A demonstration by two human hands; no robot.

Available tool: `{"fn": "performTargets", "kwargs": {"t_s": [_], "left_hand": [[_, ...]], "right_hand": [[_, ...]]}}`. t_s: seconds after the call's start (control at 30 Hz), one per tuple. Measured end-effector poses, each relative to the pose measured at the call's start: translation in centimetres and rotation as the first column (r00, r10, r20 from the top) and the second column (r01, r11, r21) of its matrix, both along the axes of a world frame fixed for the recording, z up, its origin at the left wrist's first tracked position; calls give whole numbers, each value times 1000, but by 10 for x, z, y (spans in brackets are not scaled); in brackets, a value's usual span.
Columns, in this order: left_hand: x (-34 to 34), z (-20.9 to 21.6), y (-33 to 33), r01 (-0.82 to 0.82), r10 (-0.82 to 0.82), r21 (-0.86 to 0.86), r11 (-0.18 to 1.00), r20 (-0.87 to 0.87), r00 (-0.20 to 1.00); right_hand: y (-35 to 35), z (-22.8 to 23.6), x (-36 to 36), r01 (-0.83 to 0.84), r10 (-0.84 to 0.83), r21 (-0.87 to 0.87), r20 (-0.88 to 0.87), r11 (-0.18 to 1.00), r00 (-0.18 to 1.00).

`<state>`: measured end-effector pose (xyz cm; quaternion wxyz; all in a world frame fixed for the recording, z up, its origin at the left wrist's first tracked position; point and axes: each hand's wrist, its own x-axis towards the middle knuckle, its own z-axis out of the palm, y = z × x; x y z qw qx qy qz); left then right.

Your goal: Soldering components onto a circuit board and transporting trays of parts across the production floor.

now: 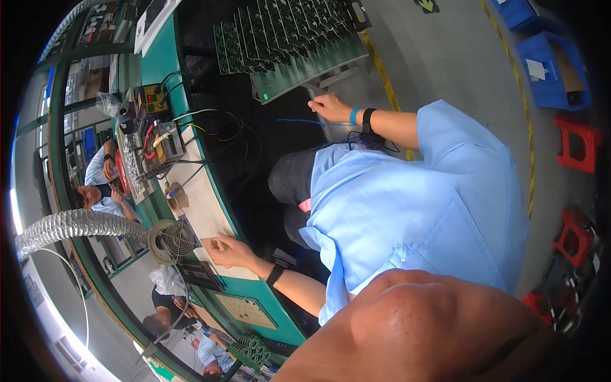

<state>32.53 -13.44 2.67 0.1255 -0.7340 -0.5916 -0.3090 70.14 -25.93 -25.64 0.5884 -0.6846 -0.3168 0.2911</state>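
Note:
My left hand [231,253] is over the pale mat [207,200] on the green-edged workbench, beside a round fan [177,239] with a wire guard. Its fingers are bent together near a small tan patch; what they hold, if anything, is too small to make out. My right hand [330,108] hangs off the bench, close to a metal cart [312,67] carrying rows of green circuit boards [283,35]. Those fingers are curled in, and their inner side is hidden. A blue coiled cord [299,120] runs near this hand.
A silver flexible duct [89,226] reaches the fan. Soldering equipment [153,99] and tangled cables crowd the bench beyond the mat. A perforated tan board [247,310] lies on the bench. Blue bins [550,70] and red stools [578,143] stand behind me. Other people work across the bench.

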Motion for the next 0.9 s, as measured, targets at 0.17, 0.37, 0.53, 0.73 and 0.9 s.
{"fn": "performTargets", "kwargs": {"t_s": [0.17,0.37,0.53,0.73,0.9], "left_hand": [[-4,0,4,19,-18,-23,1000,65,998],[-8,6,4,17,-17,24,1000,-1,1000],[-24,-3,6,15,1,136,991,-114,994],[-88,-6,23,-30,35,109,994,-44,998],[-109,-12,44,-47,56,145,988,-59,997]], "right_hand": [[3,11,6,3,-3,-23,0,1000,1000],[15,22,23,25,-24,-19,62,1000,998],[26,18,9,-20,22,-28,86,999,996],[68,50,-72,-156,155,83,22,984,988],[82,59,-116,-283,287,-78,43,956,957]]}}
